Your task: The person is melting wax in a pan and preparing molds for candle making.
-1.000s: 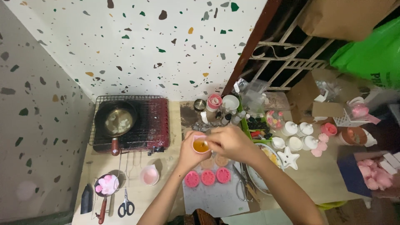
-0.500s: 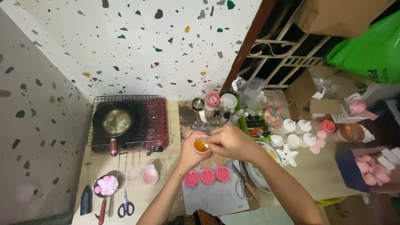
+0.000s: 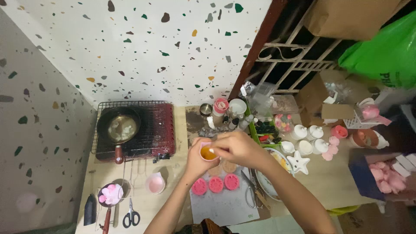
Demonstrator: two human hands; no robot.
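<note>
Both hands [image 3: 221, 154], small pink cup [image 3: 208, 152] between

Light wooden table [image 3: 173, 173]: portable stove [image 3: 134, 130] way left of the hands, scissors [image 3: 131, 215] down-left, grey mat [image 3: 225, 203] with pink moulds [image 3: 216, 184] right below them.

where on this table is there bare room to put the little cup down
Bare patches: the grey mat below the three pink moulds, and the tabletop right of the white star. Crowded: behind the hands, around the bottles, and the white jars.
</note>
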